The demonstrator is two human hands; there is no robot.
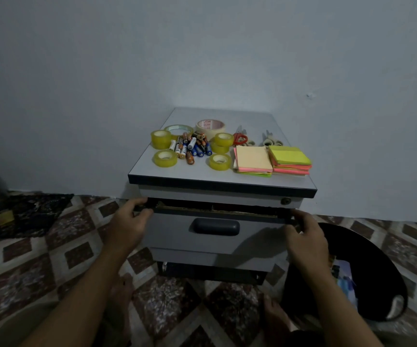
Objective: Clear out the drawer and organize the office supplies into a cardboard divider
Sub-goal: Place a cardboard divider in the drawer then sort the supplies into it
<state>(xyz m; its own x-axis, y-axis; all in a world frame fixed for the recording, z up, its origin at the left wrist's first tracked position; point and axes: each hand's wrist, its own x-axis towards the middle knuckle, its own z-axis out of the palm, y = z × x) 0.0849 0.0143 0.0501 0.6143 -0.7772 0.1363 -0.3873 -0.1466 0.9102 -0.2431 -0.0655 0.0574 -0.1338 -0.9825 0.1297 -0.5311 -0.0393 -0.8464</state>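
Note:
A grey drawer [172, 231] of a small cabinet stands slightly pulled out, with a cardboard divider edge [212, 210] showing in the gap. My left hand [129, 216] grips the drawer's top left corner. My right hand [307, 236] grips its top right corner. On the cabinet top [217, 116] lie several yellow tape rolls [165, 158], a pile of batteries [192, 147], a beige tape roll [210, 125], red-handled scissors [240, 139], grey scissors [270, 141] and two stacks of sticky notes [253, 159].
A black round bin [367, 266] holding papers sits on the floor at the right. A dark cloth [22, 214] lies on the patterned floor at the left. The cabinet stands against a pale wall. My bare feet [122, 289] are in front of it.

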